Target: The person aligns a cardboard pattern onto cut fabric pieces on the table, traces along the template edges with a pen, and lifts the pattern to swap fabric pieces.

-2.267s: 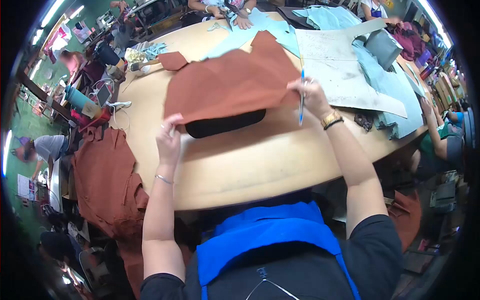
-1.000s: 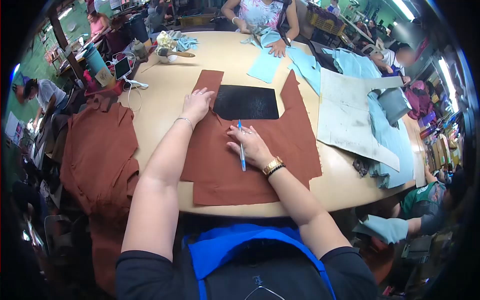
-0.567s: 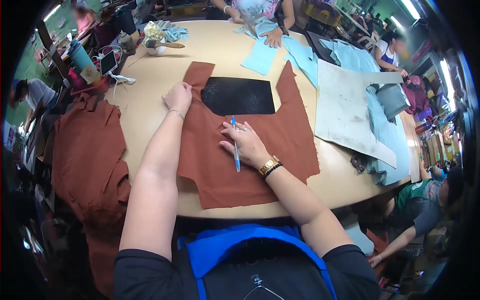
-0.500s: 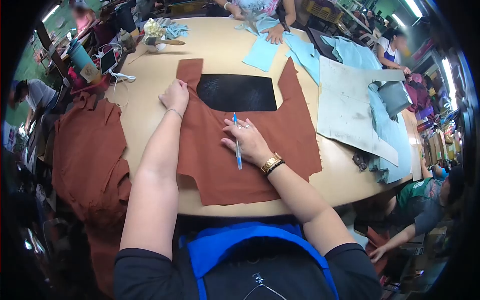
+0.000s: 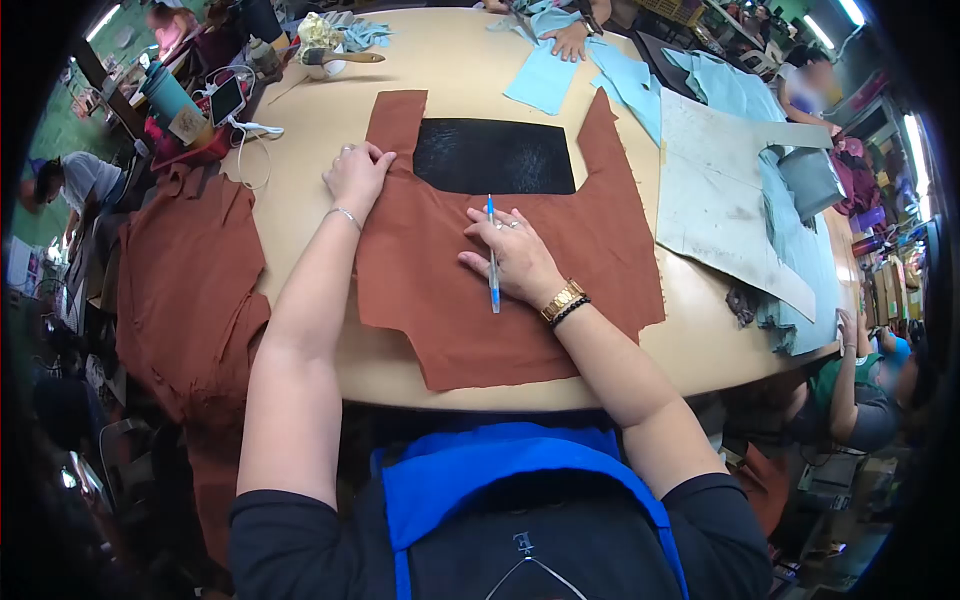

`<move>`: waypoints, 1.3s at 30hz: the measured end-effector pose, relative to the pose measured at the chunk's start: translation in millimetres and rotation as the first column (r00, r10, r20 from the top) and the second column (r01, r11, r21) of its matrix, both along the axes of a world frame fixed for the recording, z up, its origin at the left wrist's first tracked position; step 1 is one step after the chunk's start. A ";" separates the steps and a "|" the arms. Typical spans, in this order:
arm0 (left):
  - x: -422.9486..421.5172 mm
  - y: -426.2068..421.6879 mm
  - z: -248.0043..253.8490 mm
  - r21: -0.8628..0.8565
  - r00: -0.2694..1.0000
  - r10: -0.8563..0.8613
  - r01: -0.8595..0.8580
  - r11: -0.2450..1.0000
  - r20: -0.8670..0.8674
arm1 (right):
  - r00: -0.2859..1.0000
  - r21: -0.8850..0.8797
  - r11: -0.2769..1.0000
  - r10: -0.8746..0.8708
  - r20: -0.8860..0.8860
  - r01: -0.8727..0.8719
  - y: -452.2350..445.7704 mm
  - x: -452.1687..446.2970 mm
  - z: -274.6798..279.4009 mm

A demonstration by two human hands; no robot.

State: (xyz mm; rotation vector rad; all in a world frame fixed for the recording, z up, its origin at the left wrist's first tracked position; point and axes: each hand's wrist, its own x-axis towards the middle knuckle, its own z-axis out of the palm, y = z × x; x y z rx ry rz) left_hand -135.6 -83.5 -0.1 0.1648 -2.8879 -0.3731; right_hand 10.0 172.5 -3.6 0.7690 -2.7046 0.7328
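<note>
A reddish-brown leather piece with a U-shaped cutout lies flat in front of me. My left hand is at its left edge, fingers bent, with the thumb on the leather; the fingertips are hidden. My right hand rests palm down on the middle of the leather. A clear pen with blue ends is held between its fingers, pointing away from me. Within the cutout, a dark rectangular panel shows on the table.
More brown leather hangs over the table's left edge. A brush and a phone are at the back left. A pale patterned board lies at right over light-blue leather. Across the table, another person's hand touches light-blue pieces.
My left hand has loosened from a tight fist into looser bent fingers at the leather's edge. My right hand keeps the pen. The whole view has shifted slightly.
</note>
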 end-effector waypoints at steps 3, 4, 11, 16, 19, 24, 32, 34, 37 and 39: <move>-11.8 -1.0 -4.7 0.044 0.999 0.028 -0.029 0.999 0.031 | 0.997 -0.031 1.000 -0.005 0.074 0.007 -0.6 1.0 5.0; -13.9 -0.3 -6.2 0.063 0.998 0.043 -0.045 0.997 0.036 | 0.998 -0.033 0.999 -0.004 0.061 0.006 -0.5 0.6 5.0; 20.6 13.8 15.3 -0.124 0.997 -0.073 0.069 0.990 -0.025 | 1.000 -0.036 0.999 0.023 -0.019 -0.024 -0.4 0.0 -1.5; 141.4 36.0 38.0 -0.203 0.836 -0.537 0.548 0.812 0.111 | 0.999 -0.107 0.994 0.039 0.037 -0.035 4.4 -3.4 -5.5; 197.1 30.2 40.6 -0.132 0.762 -0.532 0.610 0.781 0.370 | 0.991 -0.162 0.984 0.085 0.103 -0.068 14.6 -16.7 -0.1; 216.0 1.2 26.1 0.007 0.770 -0.577 0.598 0.801 0.274 | 0.962 -0.181 0.946 -0.256 0.092 0.269 89.0 -87.7 46.8; 215.7 6.4 33.8 0.031 0.785 -0.550 0.566 0.824 0.285 | 0.534 -0.123 0.523 -0.791 0.298 0.844 193.5 -209.8 6.8; 214.8 7.0 33.6 0.040 0.787 -0.551 0.564 0.825 0.279 | 0.658 -0.223 0.639 -0.597 0.459 0.736 200.9 -216.7 13.6; 214.6 7.0 33.0 0.044 0.788 -0.552 0.563 0.825 0.273 | 0.820 -0.531 0.651 -0.271 0.504 0.542 201.1 -229.3 10.3; 215.0 6.4 31.9 0.041 0.789 -0.553 0.564 0.824 0.268 | 0.807 -0.616 0.543 -0.231 0.543 0.571 202.4 -231.1 21.4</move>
